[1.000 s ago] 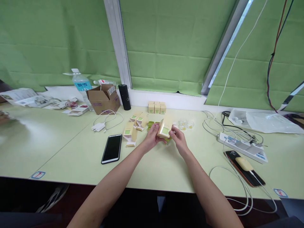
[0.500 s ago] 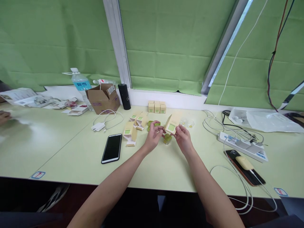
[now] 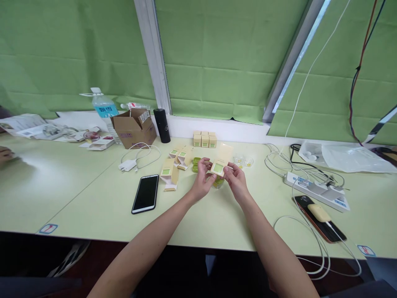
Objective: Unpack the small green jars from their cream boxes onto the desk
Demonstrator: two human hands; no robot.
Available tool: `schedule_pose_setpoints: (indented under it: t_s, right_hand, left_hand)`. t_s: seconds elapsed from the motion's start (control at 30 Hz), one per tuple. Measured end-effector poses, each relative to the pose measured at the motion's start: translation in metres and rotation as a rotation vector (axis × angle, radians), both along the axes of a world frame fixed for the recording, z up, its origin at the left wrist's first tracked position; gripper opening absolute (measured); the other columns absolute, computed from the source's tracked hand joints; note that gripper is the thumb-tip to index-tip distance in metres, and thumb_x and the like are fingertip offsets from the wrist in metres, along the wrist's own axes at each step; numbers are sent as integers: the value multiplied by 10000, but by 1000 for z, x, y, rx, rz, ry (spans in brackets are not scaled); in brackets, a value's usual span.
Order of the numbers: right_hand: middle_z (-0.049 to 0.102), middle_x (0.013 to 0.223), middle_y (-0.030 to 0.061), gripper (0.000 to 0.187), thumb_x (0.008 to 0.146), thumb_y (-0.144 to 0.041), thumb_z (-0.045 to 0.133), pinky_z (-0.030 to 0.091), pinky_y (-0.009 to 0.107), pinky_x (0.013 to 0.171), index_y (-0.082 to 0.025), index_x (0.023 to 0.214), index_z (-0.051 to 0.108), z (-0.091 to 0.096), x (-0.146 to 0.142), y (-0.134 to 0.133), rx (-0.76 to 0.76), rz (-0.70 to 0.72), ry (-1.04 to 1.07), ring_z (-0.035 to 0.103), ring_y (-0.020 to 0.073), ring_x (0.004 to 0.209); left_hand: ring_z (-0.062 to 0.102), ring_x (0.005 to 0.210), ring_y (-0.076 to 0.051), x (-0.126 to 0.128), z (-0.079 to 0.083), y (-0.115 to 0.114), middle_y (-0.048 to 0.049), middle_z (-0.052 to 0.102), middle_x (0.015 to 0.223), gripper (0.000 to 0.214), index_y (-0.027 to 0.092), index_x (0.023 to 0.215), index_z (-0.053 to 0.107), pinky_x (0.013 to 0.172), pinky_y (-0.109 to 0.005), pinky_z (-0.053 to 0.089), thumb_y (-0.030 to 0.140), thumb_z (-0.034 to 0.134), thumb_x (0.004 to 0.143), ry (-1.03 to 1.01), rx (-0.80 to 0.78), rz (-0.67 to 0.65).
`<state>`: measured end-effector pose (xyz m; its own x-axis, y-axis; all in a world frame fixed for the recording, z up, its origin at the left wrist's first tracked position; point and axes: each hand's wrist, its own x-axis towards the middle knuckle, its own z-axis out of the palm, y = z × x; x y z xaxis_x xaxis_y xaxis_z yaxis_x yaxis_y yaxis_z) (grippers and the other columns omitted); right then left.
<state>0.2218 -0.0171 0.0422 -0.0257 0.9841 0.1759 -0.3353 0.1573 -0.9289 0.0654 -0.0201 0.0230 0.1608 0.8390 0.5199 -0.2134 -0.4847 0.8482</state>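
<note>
Between my two hands is a small cream carton with a green square on its face and a pale flap raised behind it. My left hand pinches its left edge, and my right hand grips its right edge. Just under the carton, a small clear jar with green on top stands on the table, partly hidden. Green-topped pieces sit left of the carton, partly behind my left fingers. Farther left lie several opened cartons. Small clear round containers with yellow spots are beyond my right hand.
Several closed cartons line the wall. Leftward are a phone, a charger, a cardboard box and a black bottle. A power strip, cables and another phone occupy the right. Someone's hand shows far left.
The carton has shifted slightly left and turned its green-marked face more toward me. My left fingers have closed on its left edge. It now covers more of the jar beneath.
</note>
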Motion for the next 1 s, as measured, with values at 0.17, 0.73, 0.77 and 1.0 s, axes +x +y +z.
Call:
schedule_pose_setpoints:
  t_s: [0.17,0.73,0.77,1.0]
  right_hand:
    - [803,887,50,607,683,-610,874,577,348,716,-225,1100,656,-1,-1,-1,36,-1,-86,714,202,703]
    - [795,847,43,573,670,-608,890,584,325,619,-227,1021,646,4,0,-2,-8,-57,32,731,203,710]
    - [794,843,39,582,663,-609,894,568,316,595,-229,1021,636,4,0,-2,-10,-61,24,718,195,684]
    - [798,837,15,648,632,-604,912,489,261,519,-242,1037,559,3,-4,-2,-22,-96,10,652,150,601]
  left_hand:
    - [558,1098,-211,1,0,2,-57,446,1173,556,283,1247,309,878,-344,524,410,709,882,-22,-22,25]
    - [550,1146,-232,3,1,-1,-67,482,1209,579,280,1242,349,901,-359,494,229,701,785,48,-12,36]
    - [560,1140,-235,3,2,-2,-75,495,1216,579,276,1253,348,903,-366,495,257,715,806,62,-17,53]
    - [629,1086,-229,3,6,-7,-111,600,1228,439,243,1246,413,914,-377,505,434,661,939,112,-16,148]
